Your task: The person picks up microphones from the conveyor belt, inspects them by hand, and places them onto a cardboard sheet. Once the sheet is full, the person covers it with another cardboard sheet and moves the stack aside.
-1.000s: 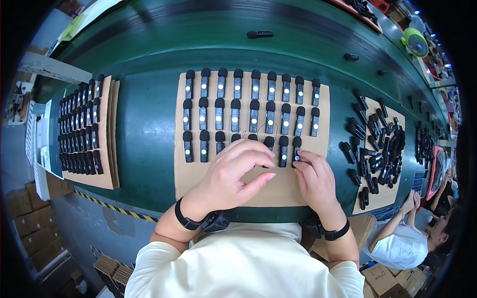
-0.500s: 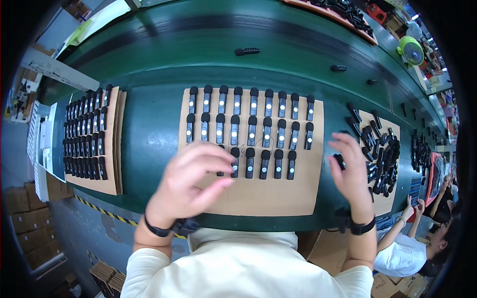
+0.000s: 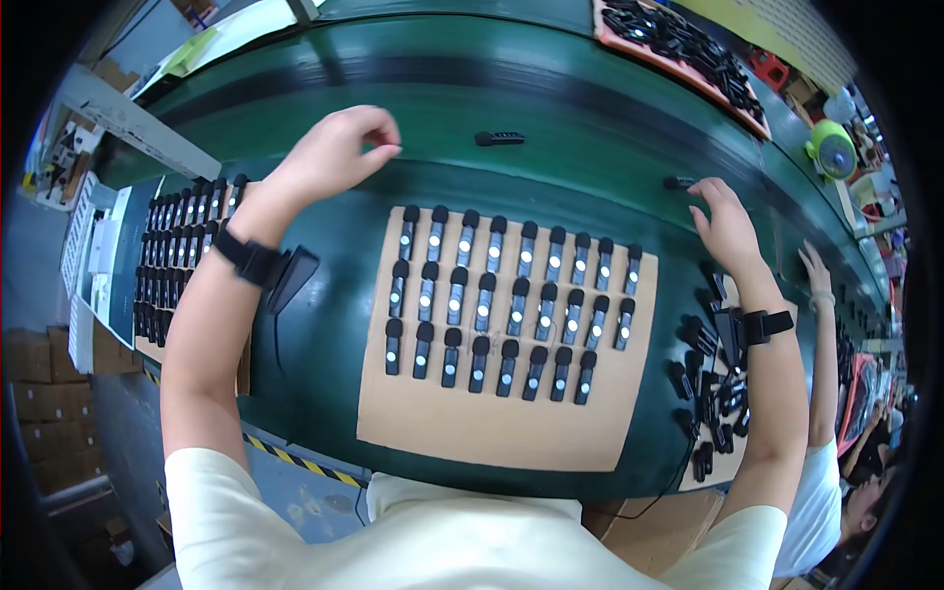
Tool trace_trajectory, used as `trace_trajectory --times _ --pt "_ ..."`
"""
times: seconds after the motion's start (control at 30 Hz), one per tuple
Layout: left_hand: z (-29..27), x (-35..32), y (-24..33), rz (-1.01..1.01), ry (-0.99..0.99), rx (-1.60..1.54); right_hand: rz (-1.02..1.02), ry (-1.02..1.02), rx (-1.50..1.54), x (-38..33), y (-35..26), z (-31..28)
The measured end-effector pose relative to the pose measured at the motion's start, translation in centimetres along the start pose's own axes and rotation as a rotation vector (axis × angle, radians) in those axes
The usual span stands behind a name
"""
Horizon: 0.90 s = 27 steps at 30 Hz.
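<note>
Hands over green counter (image 3: pixel 324 295): left hand (image 3: pixel 339 152) loosely curled, contents not discernible; right hand (image 3: pixel 726 218) spread, fingertips touching small black part (image 3: pixel 678 183). Risk: sleeve or forearm sweeping rows of black parts (image 3: pixel 506 305) on cardboard sheet (image 3: pixel 492 423), knocking them askew.

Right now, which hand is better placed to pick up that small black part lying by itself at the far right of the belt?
The right hand: its fingertips are already at the black part. The left hand hovers far off, nearer another loose part.
</note>
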<state>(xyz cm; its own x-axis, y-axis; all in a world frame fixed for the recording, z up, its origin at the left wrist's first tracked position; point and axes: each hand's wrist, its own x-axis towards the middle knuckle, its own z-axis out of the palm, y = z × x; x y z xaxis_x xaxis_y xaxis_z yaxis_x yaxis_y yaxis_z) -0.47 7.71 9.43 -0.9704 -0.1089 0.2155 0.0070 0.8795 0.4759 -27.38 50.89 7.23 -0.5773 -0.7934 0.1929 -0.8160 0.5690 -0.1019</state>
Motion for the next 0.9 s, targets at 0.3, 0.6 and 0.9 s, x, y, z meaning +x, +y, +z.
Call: trace_trajectory --times 0.3,0.6,0.9 --pt "5.0 7.5 -2.9 0.040 -0.179 0.090 -0.075 -0.034 -0.087 4.5 1.4 4.2" --pt "6.6 8.7 -3.3 0.020 -0.241 0.137 -0.026 -0.044 0.077 4.7 1.9 3.6" --pt "3.3 -0.3 3.3 -0.207 -0.158 -0.639 0.451 0.287 1.634 -4.7 -7.1 -1.6"
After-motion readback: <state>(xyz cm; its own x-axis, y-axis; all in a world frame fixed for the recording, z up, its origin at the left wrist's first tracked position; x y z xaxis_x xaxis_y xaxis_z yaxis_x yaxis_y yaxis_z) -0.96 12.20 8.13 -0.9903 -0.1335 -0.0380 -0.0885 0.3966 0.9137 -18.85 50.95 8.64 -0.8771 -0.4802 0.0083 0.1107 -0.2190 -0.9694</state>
